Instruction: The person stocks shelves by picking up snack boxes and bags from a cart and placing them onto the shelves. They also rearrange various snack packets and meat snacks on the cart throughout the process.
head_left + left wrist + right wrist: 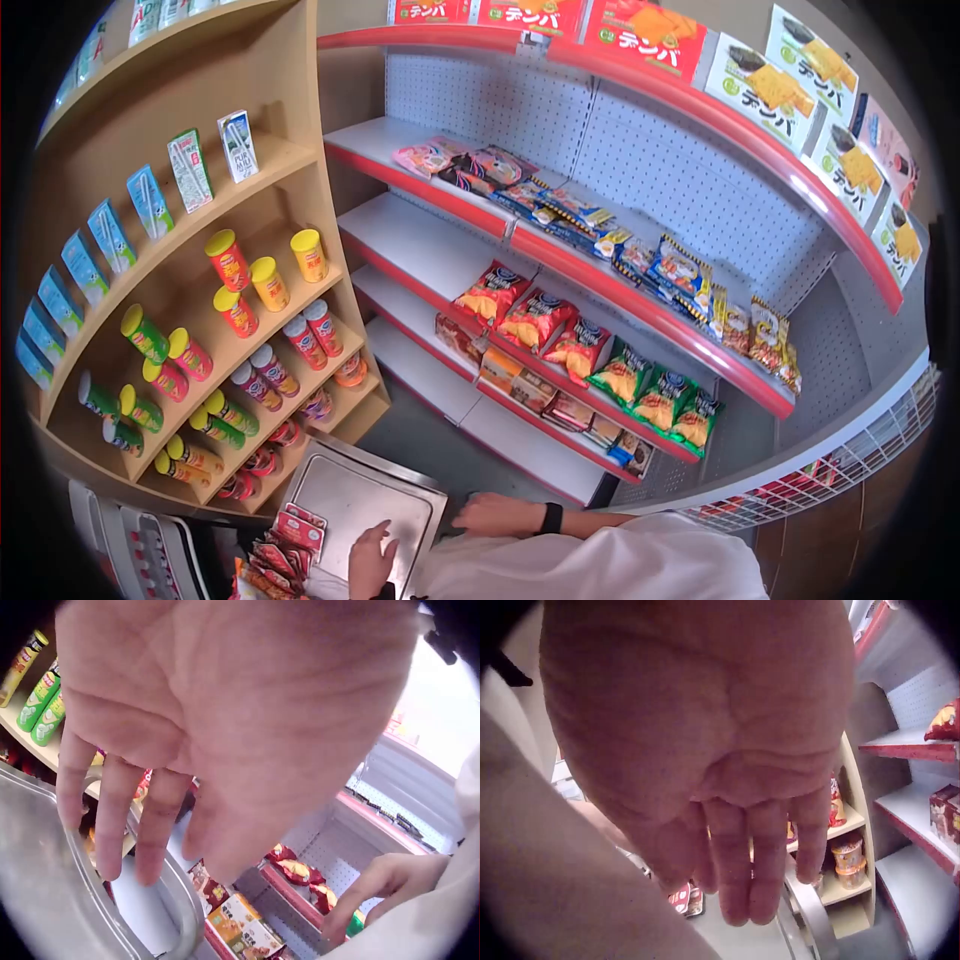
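Observation:
My left hand (370, 562) is over the near part of a metal cart top (345, 500), fingers extended and nothing in them. In the left wrist view, its fingers (110, 817) overlap the cart's curved handle (184, 900). Red snack packs (280, 560) lie at the cart's near left, beside this hand. To the right of the cart, my right hand (497, 515) stays in front of my body, with a dark band (552, 518) on its wrist. Its fingers (761, 862) look straight and hold nothing in the right wrist view.
A wooden shelf (315, 120) at left carries chip canisters (227, 262) and drink cartons (190, 170). Ahead, red-edged metal shelves (400, 235) bear chip bags (540, 320), flat snack packs (570, 215) and small boxes (530, 390). A white wire basket (830, 470) curves along the right.

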The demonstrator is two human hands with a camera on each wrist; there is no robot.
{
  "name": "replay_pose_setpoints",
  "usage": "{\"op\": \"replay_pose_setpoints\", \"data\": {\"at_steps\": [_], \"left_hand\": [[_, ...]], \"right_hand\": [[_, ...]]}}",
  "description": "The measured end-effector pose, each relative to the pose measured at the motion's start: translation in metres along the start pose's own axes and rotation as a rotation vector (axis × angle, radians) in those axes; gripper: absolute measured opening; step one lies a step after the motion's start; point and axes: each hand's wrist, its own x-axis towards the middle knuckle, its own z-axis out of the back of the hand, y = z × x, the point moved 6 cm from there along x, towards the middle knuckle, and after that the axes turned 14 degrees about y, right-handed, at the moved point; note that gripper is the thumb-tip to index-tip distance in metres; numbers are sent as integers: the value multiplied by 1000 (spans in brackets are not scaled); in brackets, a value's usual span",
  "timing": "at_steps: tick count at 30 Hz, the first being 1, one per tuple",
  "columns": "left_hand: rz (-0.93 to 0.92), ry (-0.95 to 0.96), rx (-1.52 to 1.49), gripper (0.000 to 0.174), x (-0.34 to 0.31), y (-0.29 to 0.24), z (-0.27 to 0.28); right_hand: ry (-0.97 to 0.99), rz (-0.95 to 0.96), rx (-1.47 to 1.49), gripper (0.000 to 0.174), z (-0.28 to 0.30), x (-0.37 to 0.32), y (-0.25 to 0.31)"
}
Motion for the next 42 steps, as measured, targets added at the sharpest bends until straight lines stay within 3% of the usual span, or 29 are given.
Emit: {"op": "replay_pose_setpoints", "data": {"at_steps": [5,9,12,16,19,21,23,27,35,42], "left_hand": [[-51,164,46,37,-6,8,-23],[-55,193,219,37,5,-29,-11],[-146,127,242,41,8,-47,-15],[-135,31,298,42,-3,-74,-21],[-14,-14,263,38,-24,-83,-42],[70,-45,333,39,-40,-84,-69],[176,-24,302,39,-58,-79,-100],[257,33,263,39,-95,-85,-143],[458,-48,178,42,-166,-84,-158],[538,-101,36,41,-217,-23,-155]], "right_hand": [[-21,21,44,13,-7,-7,13],[-128,120,-25,15,-10,6,31],[-95,170,-76,11,-20,6,48],[-51,264,-184,8,-54,-10,47],[9,339,-49,12,-12,-43,69],[87,408,-31,15,-35,-55,58],[107,237,-7,11,-43,-67,43],[218,243,-31,13,-75,-84,30],[314,349,-84,8,-105,-82,47],[253,273,-63,8,-115,-64,61]]}}
